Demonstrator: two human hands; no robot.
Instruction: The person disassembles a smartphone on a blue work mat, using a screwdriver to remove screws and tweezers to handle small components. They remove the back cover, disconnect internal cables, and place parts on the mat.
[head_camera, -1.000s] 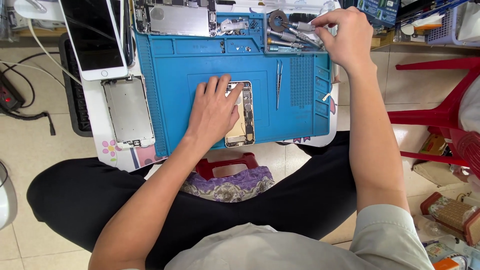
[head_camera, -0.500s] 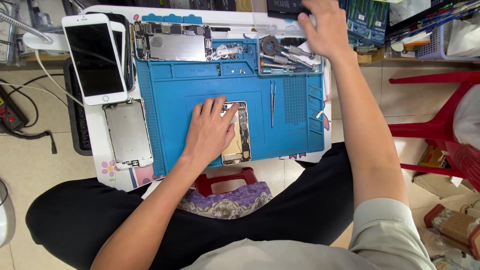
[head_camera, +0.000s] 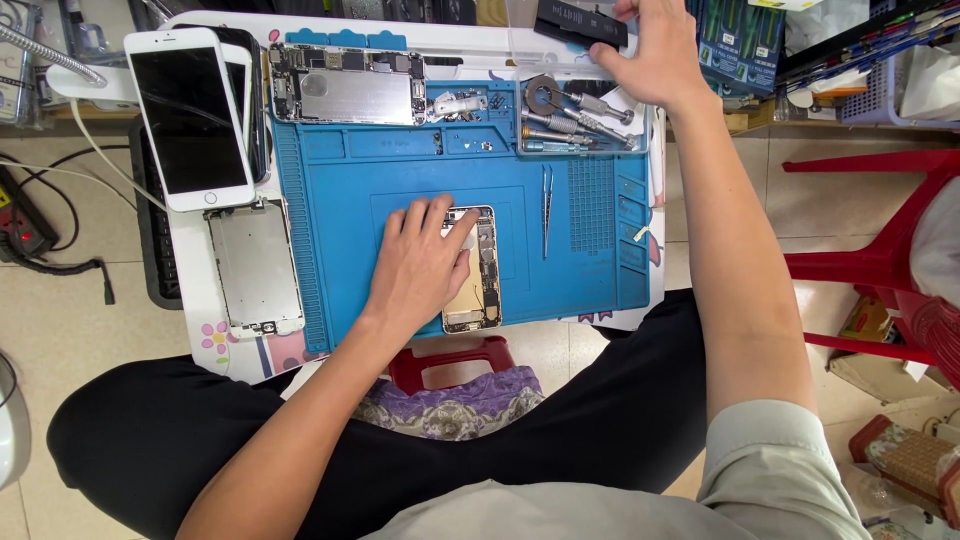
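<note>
Blue repair mat (head_camera: 420, 165) covering a small white table (head_camera: 190, 275) fills the upper centre of the frame, above the seated person's dark trousers and a tiled floor. Left hand (head_camera: 420, 270), centre of the frame, lies palm down with fingers spread and nearly flat, pressing on the opened phone body (head_camera: 478, 270); the hand covers the body's left half, while its exposed gold interior and boards show at the hand's right edge. Right hand (head_camera: 655, 45), at the upper right, is partly curled, its fingers closed on the right end of a flat black battery (head_camera: 580, 20) at the top edge of the frame, just above the mat's tool tray. Round-headed screwdrivers (head_camera: 575, 105) lie in that tray below the battery. Tweezers (head_camera: 547, 210) rest upright on the mat just right of the phone body, between the two hands. At upper left lie a white phone with dark screen (head_camera: 190, 115) and, below it, a detached screen panel (head_camera: 255, 265); a second opened phone chassis (head_camera: 350, 90) sits along the mat's top edge.
</note>
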